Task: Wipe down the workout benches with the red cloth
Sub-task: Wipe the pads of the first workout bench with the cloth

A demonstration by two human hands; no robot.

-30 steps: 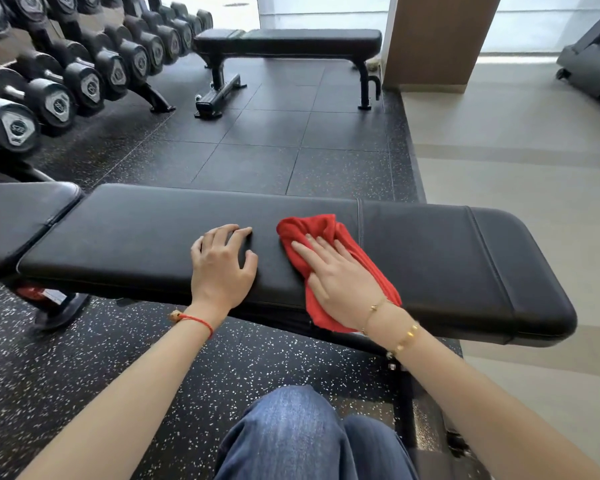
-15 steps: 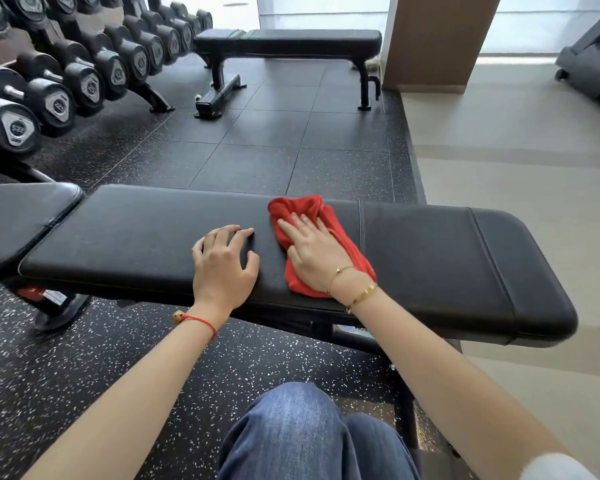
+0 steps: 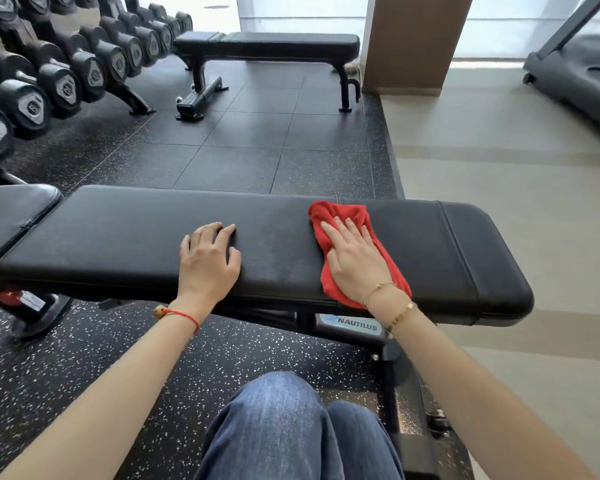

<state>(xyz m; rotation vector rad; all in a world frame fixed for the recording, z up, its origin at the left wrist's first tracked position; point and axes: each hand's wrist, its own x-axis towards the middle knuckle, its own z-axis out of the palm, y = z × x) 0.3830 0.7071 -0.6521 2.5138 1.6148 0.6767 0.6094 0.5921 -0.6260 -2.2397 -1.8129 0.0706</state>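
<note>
A long black padded bench runs across the view in front of me. The red cloth lies crumpled on its top, right of the middle and beside a seam in the pad. My right hand presses flat on the cloth with its fingers spread, covering the cloth's middle. My left hand rests on the bare pad left of it, fingers apart, holding nothing. A second black bench stands farther back on the dark rubber floor.
Another black pad adjoins the near bench on the left. A rack of dumbbells lines the far left. A wooden pillar and a treadmill stand at the back right. My jeans-clad knees are below.
My right hand first pushed the red cloth away from me, then slid it right along the pad to the seam. My left hand has stayed put.
</note>
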